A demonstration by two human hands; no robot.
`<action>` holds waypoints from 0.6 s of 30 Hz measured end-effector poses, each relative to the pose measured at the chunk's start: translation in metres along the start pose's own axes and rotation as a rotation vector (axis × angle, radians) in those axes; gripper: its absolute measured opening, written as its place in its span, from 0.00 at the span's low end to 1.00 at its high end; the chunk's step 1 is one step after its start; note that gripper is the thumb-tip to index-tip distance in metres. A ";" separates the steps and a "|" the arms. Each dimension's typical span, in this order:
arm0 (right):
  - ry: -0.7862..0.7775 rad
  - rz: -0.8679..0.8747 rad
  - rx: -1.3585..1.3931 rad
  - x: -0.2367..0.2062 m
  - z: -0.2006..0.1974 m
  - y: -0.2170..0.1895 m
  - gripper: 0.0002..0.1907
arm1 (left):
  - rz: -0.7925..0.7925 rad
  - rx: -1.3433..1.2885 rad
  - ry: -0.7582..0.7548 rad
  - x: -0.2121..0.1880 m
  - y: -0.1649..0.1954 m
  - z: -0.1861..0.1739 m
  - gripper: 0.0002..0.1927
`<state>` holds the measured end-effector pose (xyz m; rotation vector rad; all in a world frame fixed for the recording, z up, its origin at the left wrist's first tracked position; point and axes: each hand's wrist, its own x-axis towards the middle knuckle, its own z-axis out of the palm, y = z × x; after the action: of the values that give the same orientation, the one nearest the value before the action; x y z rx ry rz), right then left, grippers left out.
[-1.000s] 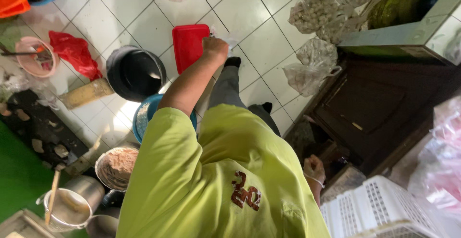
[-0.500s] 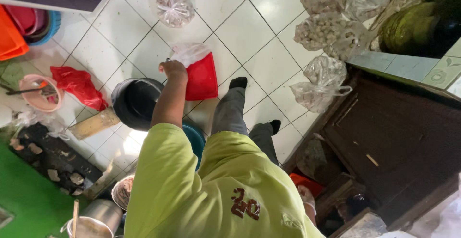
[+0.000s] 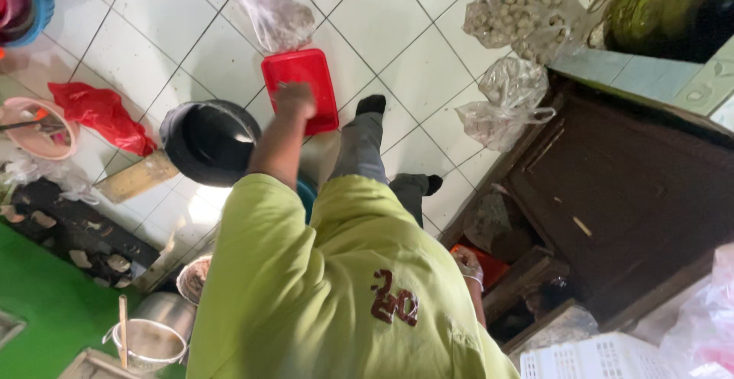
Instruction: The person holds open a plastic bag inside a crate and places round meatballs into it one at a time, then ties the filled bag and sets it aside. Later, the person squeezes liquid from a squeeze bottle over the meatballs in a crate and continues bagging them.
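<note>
Red tray: a flat rectangular red tray (image 3: 310, 81) lies on the white tiled floor (image 3: 417, 65), just ahead of the person's dark-socked foot (image 3: 372, 105).
Left hand: the left hand (image 3: 294, 100) reaches down with the arm stretched out and sits over the tray's near left edge, touching it or just above it. It is blurred, so I cannot tell whether the fingers are curled on the rim or loose.
Right hand: the right hand (image 3: 468, 264) hangs low by the hip of the lime-green shirt (image 3: 321, 295), against an orange-red thing (image 3: 491, 270). Its fingers are too small and too hidden to show whether they are open or closed.
Beside the tray: a black bucket (image 3: 208, 142) stands just to its left, and a crumpled clear plastic bag (image 3: 271, 8) lies at its far end.
Further left: a red plastic bag (image 3: 99, 111) and a pink bowl (image 3: 34, 130) lie on the tiles.
To the right: clear bags of pale round balls (image 3: 512, 19) rest near a dark wooden cabinet (image 3: 627, 195).
Near the body: a metal pot (image 3: 149, 341) with a wooden stick stands in it, bottom left, and a white slatted crate (image 3: 589, 356) is at bottom right.
</note>
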<state>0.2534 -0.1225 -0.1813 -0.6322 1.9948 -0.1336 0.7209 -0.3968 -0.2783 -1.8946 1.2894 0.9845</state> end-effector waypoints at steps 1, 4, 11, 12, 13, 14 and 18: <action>-0.023 0.012 -0.020 -0.003 0.001 0.007 0.18 | 0.090 -0.199 -0.010 -0.012 0.016 0.023 0.14; -0.066 0.025 -0.014 -0.010 -0.002 0.035 0.18 | 0.256 -0.201 0.140 -0.068 0.079 0.085 0.18; 0.082 0.033 0.183 -0.040 -0.039 0.104 0.17 | 0.787 -0.178 0.309 -0.150 0.209 0.123 0.22; 0.121 0.045 0.227 -0.050 -0.050 0.123 0.17 | 0.860 -0.173 0.302 -0.157 0.226 0.122 0.22; 0.168 0.065 0.276 -0.064 -0.058 0.143 0.17 | 0.820 -0.142 0.263 -0.166 0.241 0.124 0.23; 0.209 0.087 0.327 -0.073 -0.065 0.164 0.17 | 0.781 -0.100 0.226 -0.174 0.256 0.125 0.24; 0.384 0.251 0.584 -0.131 -0.070 0.255 0.17 | 0.926 -0.104 0.244 -0.231 0.333 0.149 0.23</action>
<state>0.1459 0.1478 -0.1319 0.0270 2.2304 -0.6976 0.3169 -0.2713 -0.1894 -1.4874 2.3976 1.2808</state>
